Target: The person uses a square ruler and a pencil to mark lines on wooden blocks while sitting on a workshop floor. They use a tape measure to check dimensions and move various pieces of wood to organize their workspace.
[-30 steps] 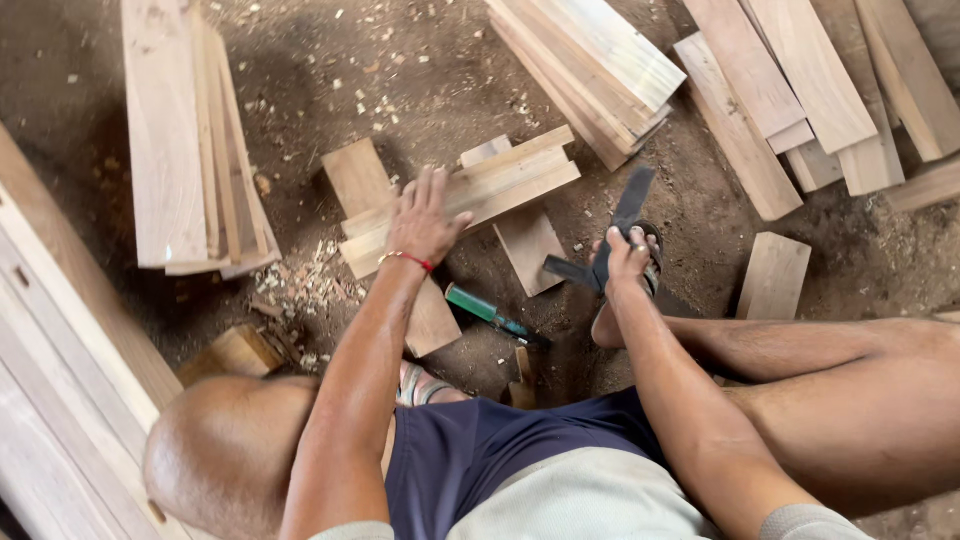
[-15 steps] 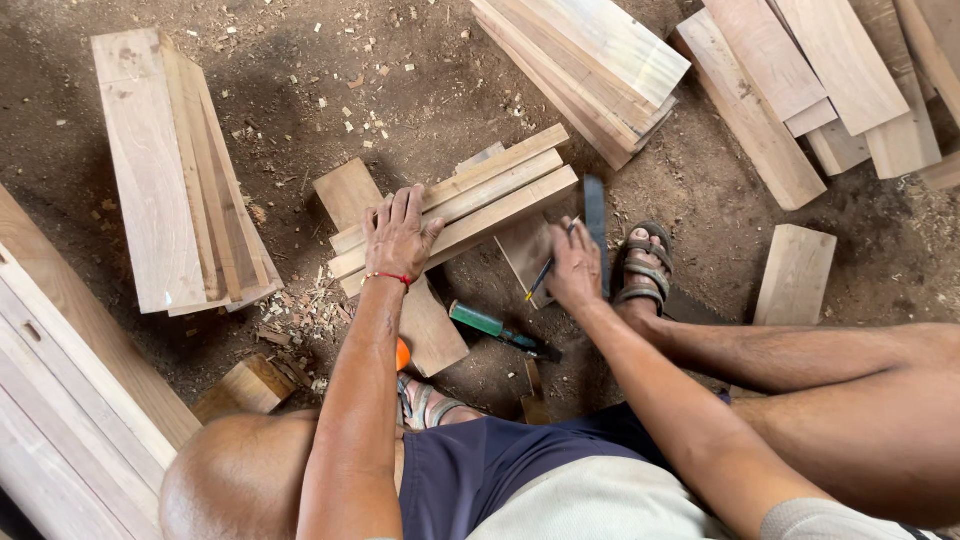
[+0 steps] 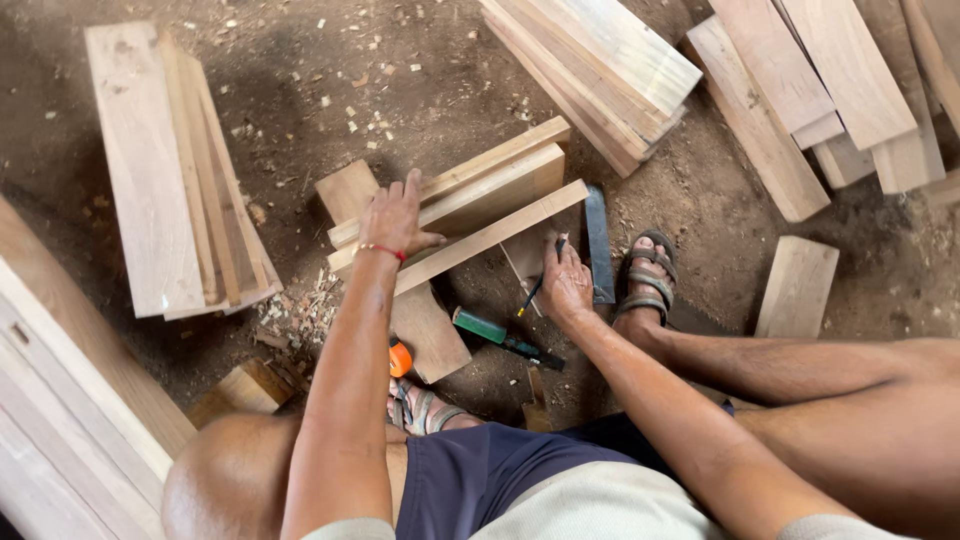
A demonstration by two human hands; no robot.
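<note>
A: We log the landmark first: the bundle of wood strips lying on the dirt floor. Our left hand lies flat on the bundle's near-left end, fingers spread, pressing, not wrapped round anything.

B: Agreed. Our right hand sits at the bundle's near-right end, closed around a pencil whose tip points toward the front strip. That strip lies angled out from the rest. A dark metal square lies just right of that end, touching the strip's tip or nearly; we cannot tell which.

A: Step in hand, by our judgement: marking. Strips are held down and the pencil is brought to the wood, but no line is visible yet.

B: The next move would call for the square set against the strip's edge, the left hand steady, and the pencil run along the blade.

A: Other notes: green-handled tool just below the bundle; sandalled foot right of the square; board stack well to the left.
</note>
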